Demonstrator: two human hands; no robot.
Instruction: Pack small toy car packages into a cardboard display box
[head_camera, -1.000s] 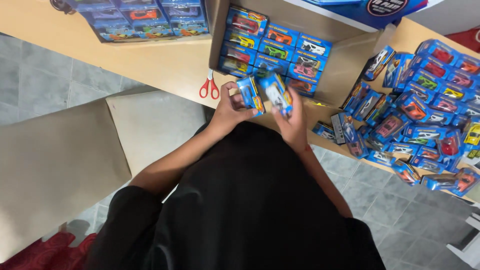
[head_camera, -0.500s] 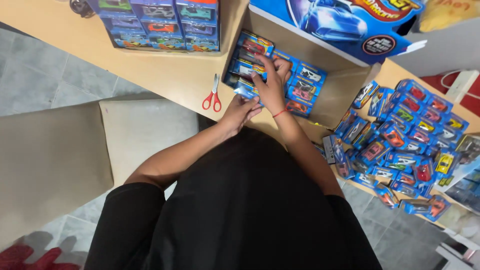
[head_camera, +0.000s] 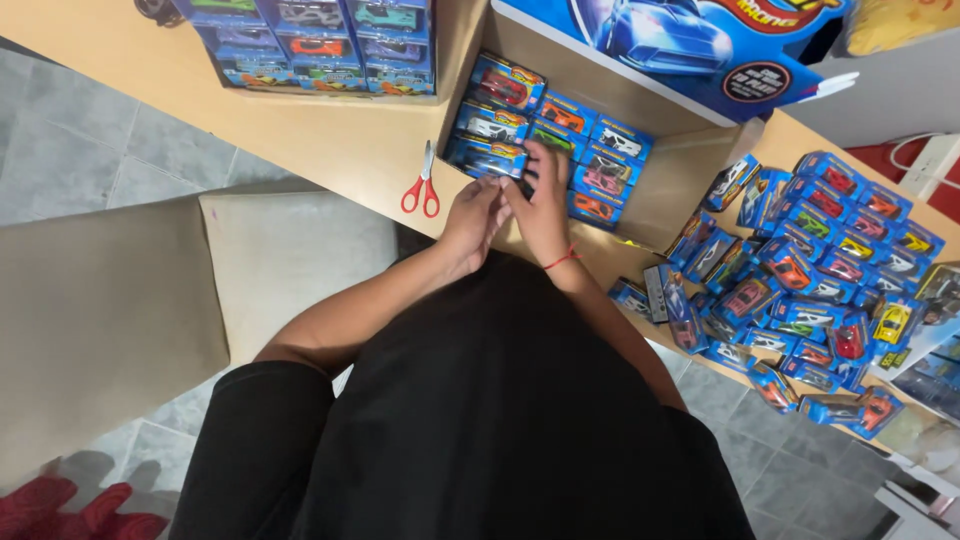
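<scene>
Both hands at the near edge of the cardboard box (head_camera: 690, 180).
My left hand (head_camera: 472, 212) and right hand (head_camera: 545, 205) press on blue toy-car packs (head_camera: 560, 150); grip unclear. Red scissors (head_camera: 422, 185) left on tabletop (head_camera: 330, 140).

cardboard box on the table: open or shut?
Open. The cardboard box has its flaps spread, and the toy car packs inside show.

Access into the open cardboard box (head_camera: 690, 170) is from above only; its walls close the left, far and right sides. Rows of boxed toy cars (head_camera: 560, 130) fill most of its floor, and both hands occupy the near edge. Left of the box, bare worktop (head_camera: 330, 140) gives passage, apart from red scissors (head_camera: 422, 185). A heap of loose toy-car packs (head_camera: 810, 270) blocks the right. Stacked packs (head_camera: 310, 45) stand far left.
</scene>
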